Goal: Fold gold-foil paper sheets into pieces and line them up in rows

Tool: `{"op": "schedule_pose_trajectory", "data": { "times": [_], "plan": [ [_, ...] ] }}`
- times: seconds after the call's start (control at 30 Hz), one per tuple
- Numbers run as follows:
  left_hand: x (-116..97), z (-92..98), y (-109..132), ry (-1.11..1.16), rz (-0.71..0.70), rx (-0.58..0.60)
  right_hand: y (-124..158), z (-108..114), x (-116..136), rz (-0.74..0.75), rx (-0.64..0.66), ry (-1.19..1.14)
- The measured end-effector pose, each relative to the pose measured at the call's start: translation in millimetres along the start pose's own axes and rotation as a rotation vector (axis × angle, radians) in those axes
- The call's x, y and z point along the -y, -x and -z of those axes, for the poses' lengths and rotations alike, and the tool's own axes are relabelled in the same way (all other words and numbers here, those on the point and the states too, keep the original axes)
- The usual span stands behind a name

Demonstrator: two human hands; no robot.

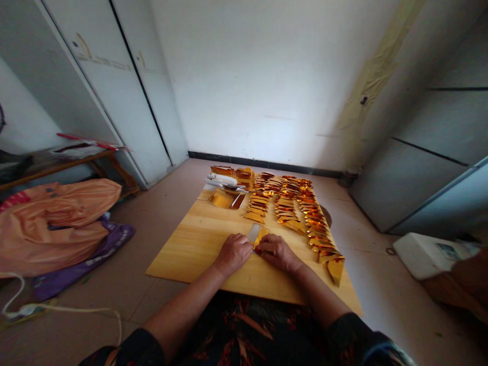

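Observation:
Close together near the front of the wooden board [198, 244], my two hands work on one small sheet of gold foil paper [263, 234], its far part showing silver-grey on the left [254, 232] and gold on the right. My left hand [235, 251] pinches the sheet's near left corner, fingers curled. Bent fingers of my right hand [277, 250] press on its near right side. Beyond them, folded gold paper pieces [292, 208] lie nested in several rows. A flat gold sheet [221, 199] rests at the board's far left.
Stacks of gold paper [244, 177] and a white roll-like packet [221, 180] sit at the far edge. An orange bag [53, 229] and a purple bag [84, 259] lie on the floor at left. A white box [429, 255] stands at right, cabinets [125, 91] behind.

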State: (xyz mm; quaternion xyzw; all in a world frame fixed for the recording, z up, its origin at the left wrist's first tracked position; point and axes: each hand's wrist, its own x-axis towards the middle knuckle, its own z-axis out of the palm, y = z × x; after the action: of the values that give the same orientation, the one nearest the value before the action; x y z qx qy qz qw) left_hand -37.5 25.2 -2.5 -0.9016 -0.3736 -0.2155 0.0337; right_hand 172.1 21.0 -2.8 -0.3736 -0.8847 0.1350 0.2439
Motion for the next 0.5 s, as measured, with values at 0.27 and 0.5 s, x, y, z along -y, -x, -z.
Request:
{"op": "schedule_pose_trajectory", "data": {
  "times": [0.27,0.5],
  "plan": [
    [3.5,-5.2,1.3,0.045,0.014,-0.036,2.2,4.2,2.8,-0.006,-0.027,-0.025],
    [3.9,-6.0,1.4,0.06,0.021,-0.037,0.5,-5.6,-1.4,0.009,-0.082,0.058]
  ]
}}
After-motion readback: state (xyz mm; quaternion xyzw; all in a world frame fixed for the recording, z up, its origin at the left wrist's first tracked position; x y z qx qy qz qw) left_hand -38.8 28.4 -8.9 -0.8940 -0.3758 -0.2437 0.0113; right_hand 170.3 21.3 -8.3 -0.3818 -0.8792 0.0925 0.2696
